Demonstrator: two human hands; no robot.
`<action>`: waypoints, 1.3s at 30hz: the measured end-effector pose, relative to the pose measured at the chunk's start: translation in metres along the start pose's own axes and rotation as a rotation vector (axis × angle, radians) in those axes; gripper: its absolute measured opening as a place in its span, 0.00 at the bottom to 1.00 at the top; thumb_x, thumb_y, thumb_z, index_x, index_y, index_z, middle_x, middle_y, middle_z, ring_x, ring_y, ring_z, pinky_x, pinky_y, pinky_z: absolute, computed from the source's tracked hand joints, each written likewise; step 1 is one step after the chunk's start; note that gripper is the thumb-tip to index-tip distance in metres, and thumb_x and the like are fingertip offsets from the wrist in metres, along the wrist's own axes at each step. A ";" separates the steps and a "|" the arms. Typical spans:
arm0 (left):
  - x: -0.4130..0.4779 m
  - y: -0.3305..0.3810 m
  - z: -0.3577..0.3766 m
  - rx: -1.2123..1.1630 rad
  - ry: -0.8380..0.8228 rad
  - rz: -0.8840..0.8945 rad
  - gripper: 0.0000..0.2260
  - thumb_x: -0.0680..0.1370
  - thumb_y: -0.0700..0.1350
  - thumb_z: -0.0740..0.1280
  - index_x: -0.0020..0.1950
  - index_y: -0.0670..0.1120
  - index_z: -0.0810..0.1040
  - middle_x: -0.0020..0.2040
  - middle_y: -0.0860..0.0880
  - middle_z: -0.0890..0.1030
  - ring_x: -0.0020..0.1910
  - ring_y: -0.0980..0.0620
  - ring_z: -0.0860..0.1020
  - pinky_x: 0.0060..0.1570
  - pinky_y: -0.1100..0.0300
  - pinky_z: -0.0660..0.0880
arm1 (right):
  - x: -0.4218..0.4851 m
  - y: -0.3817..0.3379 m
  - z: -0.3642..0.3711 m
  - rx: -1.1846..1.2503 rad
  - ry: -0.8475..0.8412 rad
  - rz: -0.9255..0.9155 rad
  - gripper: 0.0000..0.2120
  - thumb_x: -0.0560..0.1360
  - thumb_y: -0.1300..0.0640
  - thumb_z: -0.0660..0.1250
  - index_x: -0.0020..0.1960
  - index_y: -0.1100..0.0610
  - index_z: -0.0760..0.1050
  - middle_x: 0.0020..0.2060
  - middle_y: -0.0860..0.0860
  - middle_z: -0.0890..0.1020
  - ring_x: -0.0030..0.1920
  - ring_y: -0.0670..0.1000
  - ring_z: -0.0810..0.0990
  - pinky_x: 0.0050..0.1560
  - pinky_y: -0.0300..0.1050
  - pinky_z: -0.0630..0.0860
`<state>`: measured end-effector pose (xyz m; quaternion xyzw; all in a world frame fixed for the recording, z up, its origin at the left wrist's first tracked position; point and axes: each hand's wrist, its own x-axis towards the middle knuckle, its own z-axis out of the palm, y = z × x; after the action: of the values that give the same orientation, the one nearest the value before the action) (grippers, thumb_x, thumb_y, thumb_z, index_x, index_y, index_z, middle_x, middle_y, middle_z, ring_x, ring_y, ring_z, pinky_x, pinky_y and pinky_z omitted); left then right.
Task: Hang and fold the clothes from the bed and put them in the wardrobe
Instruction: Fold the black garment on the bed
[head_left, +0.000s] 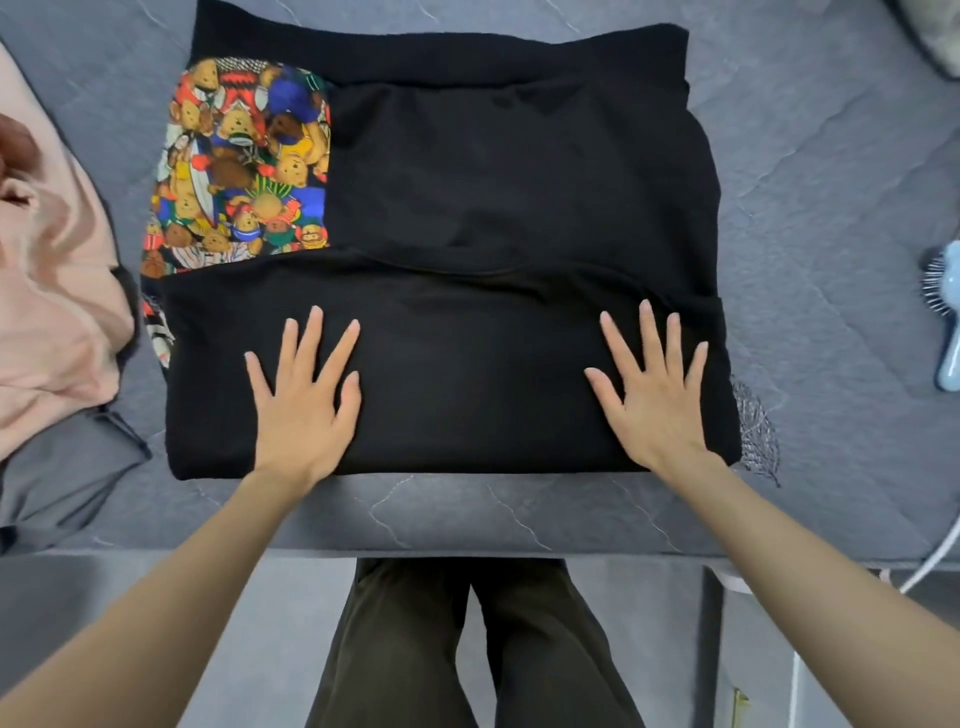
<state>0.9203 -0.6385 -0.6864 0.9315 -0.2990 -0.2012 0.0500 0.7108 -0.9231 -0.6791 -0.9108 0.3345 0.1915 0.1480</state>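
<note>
Right, down at the near edge the person's legs (467, 649) stand against the bed (805, 208), with both arms reaching out over it. The left hand (301, 410) lies flat, fingers straight and spread wide, palm down on the black garment (493, 208). The right hand (654, 400) does the same: splayed, pressing, gripping nothing. Both rest on the garment's nearest band of cloth, one toward its left end, one toward its right. They are well apart, with bare black fabric between them.

Progress, as I read it: this piece is partway folded. The near portion lies turned up over the middle, its edge running across just beyond the fingertips, and another layer crosses the far side. It looks like a smoothing press, with perhaps one more fold to go before it makes a tidy bundle.

A bear print (239, 166) shows at the garment's far left, beyond the left hand, not covered by the folds.

Further left a pink garment (52, 291) lies crumpled on the bed, unfolded, so that is work left, I'd say. Off to the right a blue brush (948, 322) sits well apart from the clothes.

No wardrobe is in view and no hanger either, so nothing here shows any piece put away. For this garment the carrying is all to come.
</note>
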 end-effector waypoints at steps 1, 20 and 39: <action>-0.006 -0.002 -0.002 0.012 -0.015 0.023 0.24 0.81 0.58 0.43 0.78 0.60 0.51 0.80 0.51 0.48 0.78 0.48 0.44 0.73 0.36 0.43 | -0.004 -0.004 -0.002 0.013 -0.012 -0.042 0.30 0.78 0.34 0.44 0.77 0.37 0.39 0.78 0.49 0.40 0.77 0.56 0.35 0.73 0.66 0.37; -0.039 0.010 -0.032 0.305 -0.297 0.247 0.42 0.77 0.44 0.63 0.74 0.65 0.34 0.80 0.47 0.48 0.77 0.40 0.51 0.74 0.44 0.53 | -0.049 -0.050 -0.019 -0.373 -0.237 -0.313 0.55 0.68 0.77 0.63 0.77 0.40 0.35 0.79 0.53 0.47 0.77 0.63 0.51 0.72 0.66 0.51; -0.002 0.033 -0.181 0.094 -0.367 0.002 0.29 0.65 0.63 0.57 0.64 0.57 0.74 0.58 0.45 0.80 0.57 0.43 0.77 0.54 0.55 0.70 | -0.021 -0.078 -0.180 -0.191 -0.231 -0.130 0.24 0.69 0.60 0.65 0.65 0.51 0.72 0.53 0.53 0.80 0.55 0.56 0.77 0.54 0.48 0.68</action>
<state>0.9744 -0.6695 -0.5135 0.8802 -0.3130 -0.3534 -0.0486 0.7934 -0.9261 -0.4997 -0.9123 0.2361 0.3159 0.1104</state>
